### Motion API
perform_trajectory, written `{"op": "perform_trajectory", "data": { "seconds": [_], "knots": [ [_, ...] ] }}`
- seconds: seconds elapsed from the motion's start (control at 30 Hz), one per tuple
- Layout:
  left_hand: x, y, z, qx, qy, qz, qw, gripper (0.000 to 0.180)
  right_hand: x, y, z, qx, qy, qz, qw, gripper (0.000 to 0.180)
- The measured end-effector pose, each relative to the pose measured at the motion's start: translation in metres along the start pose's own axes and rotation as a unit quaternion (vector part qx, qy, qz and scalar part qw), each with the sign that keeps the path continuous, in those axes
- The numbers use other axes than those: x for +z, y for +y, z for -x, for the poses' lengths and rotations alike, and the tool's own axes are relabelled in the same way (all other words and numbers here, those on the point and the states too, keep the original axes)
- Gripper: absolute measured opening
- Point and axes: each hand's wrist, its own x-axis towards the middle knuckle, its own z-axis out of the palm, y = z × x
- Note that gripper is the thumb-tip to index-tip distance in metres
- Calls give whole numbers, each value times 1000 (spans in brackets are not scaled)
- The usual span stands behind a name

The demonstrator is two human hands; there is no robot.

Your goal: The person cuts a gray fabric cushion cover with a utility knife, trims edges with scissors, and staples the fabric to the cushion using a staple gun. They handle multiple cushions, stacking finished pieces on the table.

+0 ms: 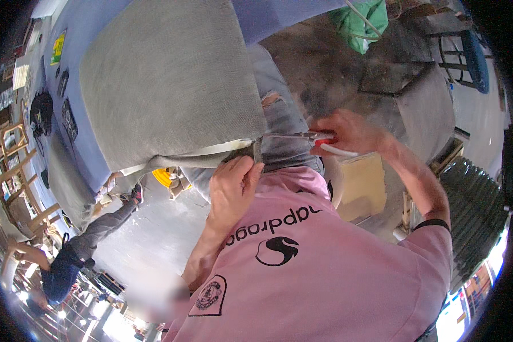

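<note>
1. Left hand (233,185): at the grey cover's (171,85) near corner, fingers clamped on the loose hem (225,155), a sensible hold; cloth looks soft, limp.
2. Right hand (350,134): right of the cover, fingers wrapped around a rigid, probably light tool (310,135).
3. Under the cover: blue worktop (290,17).

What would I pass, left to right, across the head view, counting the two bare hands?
Wooden frame → round yellow object → left hand → right hand → blue chair.
</note>
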Motion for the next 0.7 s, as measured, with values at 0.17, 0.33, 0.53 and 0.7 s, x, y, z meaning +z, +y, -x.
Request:
{"op": "perform_trajectory", "data": {
  "seconds": [0.17, 0.33, 0.53, 0.7],
  "knots": [
    [0, 10, 1, -16, 10, 6, 1000, 30, -32, 7, -18, -27, -52, 87, 994, 41],
    [4, 15, 0, 8, 49, 5, 999, 25, -35, 13, -31, -41, -85, 111, 989, 41],
    [3, 17, 3, 56, 19, -7, 998, 21, -36, 7, -28, -29, -95, 188, 977, 44],
    [28, -24, 46, -36, 46, 394, 917, 20, -41, -25, -15, 33, -125, 143, 981, 46]
  ]
}}
